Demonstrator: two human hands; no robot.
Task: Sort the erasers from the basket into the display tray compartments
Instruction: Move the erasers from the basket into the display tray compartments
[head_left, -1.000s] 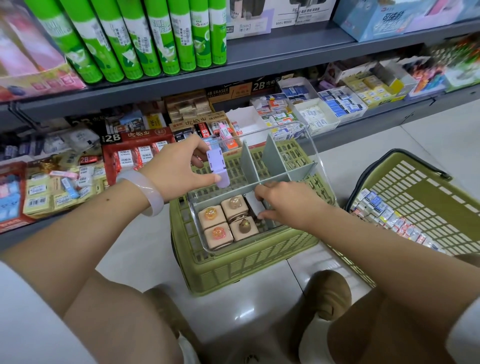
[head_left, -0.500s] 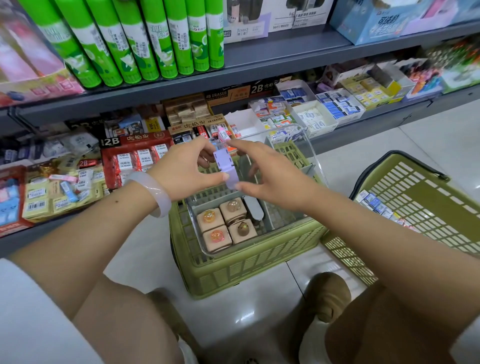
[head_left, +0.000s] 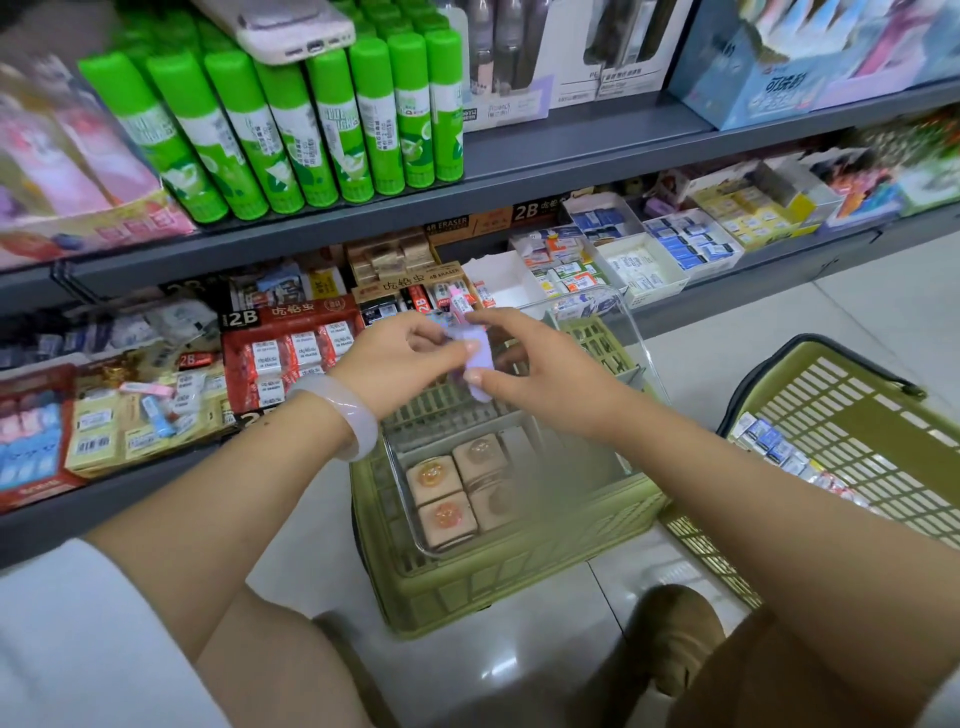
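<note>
Now pinching lilac eraser (head_left: 477, 370) between left hand (head_left: 400, 358) and right hand (head_left: 540, 374), long axis near upright, hanging above clear tray (head_left: 631, 374)'s rear compartments, both equally near.

Person, head view. Left wrist: one smooth, pale translucent bangle (head_left: 347, 415), rounded in section. Both forearms bare. White short sleeve (head_left: 78, 639) at the lower left edge. Tan trousers (head_left: 810, 675). Brown suede-like shoe (head_left: 675, 634) with rounded toe.
</note>
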